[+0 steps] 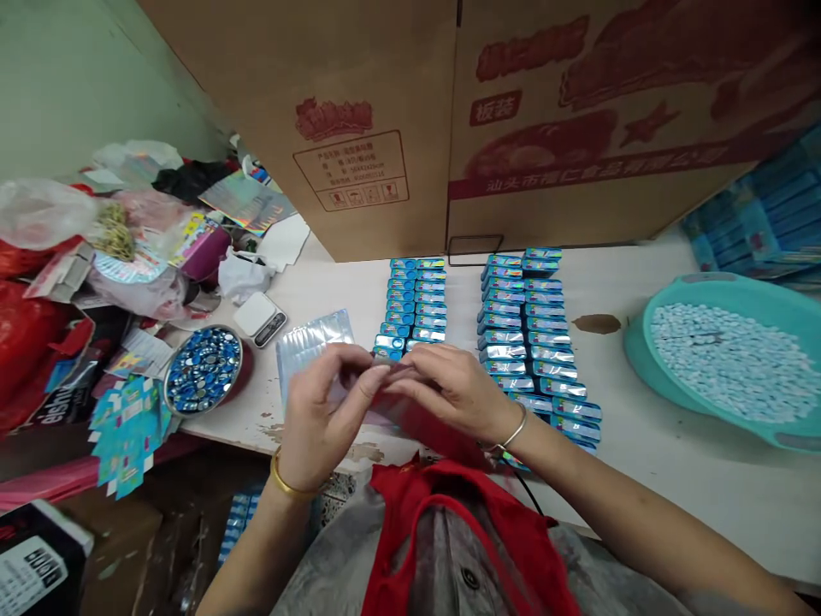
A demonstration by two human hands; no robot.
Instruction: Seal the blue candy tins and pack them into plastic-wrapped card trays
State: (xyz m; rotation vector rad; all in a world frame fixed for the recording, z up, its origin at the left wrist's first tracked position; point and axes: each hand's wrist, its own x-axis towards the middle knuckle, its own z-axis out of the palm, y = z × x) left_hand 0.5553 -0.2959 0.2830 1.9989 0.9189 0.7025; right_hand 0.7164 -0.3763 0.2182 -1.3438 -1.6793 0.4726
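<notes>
In front of my chest, my left hand (330, 411) and my right hand (458, 389) are close together, thumbs and fingers pinching the top edge of a clear plastic bag (414, 411). The bag hangs toward the red apron, which shows through it. A stack of clear plastic bags (314, 338) lies flat beyond my left hand. Just past my fingertips run two columns of small blue boxes (410, 299). More blue boxes (535, 334) stand in a double row beyond my right hand and to its right.
A large cardboard carton (385, 68) walls off the back. On the right sits a teal basin (647, 376) full of pale blue candy-like pieces. To the left are a metal bowl (240, 381) of blue and silver wrapped pieces, a small scale (260, 318), flattened blue cartons (128, 428) and cluttered bags.
</notes>
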